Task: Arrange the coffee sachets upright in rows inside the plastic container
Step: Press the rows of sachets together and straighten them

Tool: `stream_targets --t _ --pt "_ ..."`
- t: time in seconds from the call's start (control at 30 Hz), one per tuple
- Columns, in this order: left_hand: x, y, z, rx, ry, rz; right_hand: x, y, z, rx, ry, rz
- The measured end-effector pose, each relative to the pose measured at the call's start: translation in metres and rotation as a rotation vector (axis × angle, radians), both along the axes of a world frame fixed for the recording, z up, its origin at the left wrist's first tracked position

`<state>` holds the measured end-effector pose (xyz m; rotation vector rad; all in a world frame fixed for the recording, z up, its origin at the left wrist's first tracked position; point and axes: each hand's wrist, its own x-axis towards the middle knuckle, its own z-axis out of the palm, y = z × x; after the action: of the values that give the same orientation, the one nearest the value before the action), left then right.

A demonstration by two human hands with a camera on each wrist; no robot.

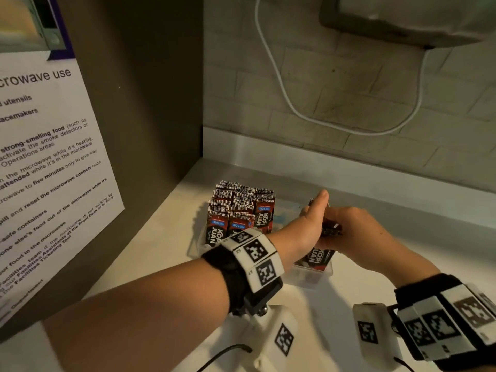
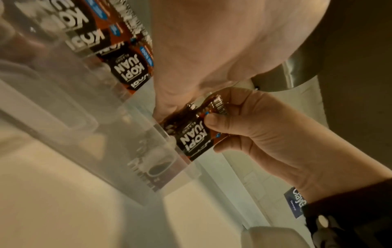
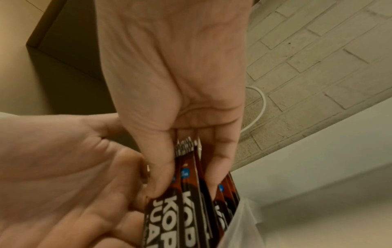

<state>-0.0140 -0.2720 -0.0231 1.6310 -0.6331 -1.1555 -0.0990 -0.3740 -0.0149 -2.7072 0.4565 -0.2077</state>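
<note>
A clear plastic container stands on the white counter. Its left part holds rows of upright red-and-black coffee sachets. Over its right end, my right hand grips a bundle of sachets between thumb and fingers, their lower ends inside the container. My left hand lies against the bundle's left side, thumb pointing up and fingers fairly straight. In the left wrist view, the right thumb presses on the front sachet. My left fingertips are hidden behind the bundle.
A dark side panel with a microwave notice stands close on the left. A brick wall with a looping white cable runs behind, and a grey appliance hangs at top right. Bare counter lies in front of the container.
</note>
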Motion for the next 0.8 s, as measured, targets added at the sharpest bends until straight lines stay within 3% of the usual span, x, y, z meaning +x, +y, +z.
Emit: stream_targets --t 0.27,0.4,0.47,0.6,0.67,0.8 --pt "0.010 -0.048 -0.045 -0.012 0.265 0.147 -0.007 -0.002 -0.023 -0.046 -0.066 -0.148" --pt "0.009 -0.044 -0.036 -0.017 0.299 0.126 -0.011 -0.001 -0.030 0.232 -0.198 -0.397" --pt "0.008 -0.044 -0.035 -0.007 0.319 0.122 -0.012 -0.001 -0.036 0.434 -0.155 -0.484" --pt "0.011 -0.077 -0.076 0.030 0.360 0.161 -0.014 -0.002 -0.046 0.885 -0.033 -0.443" --pt "0.010 -0.089 -0.088 0.047 0.366 0.182 -0.012 -0.003 -0.048 0.971 -0.019 -0.389" --pt "0.015 -0.093 -0.082 0.052 0.419 0.191 -0.004 -0.002 -0.047 0.907 0.033 -0.327"
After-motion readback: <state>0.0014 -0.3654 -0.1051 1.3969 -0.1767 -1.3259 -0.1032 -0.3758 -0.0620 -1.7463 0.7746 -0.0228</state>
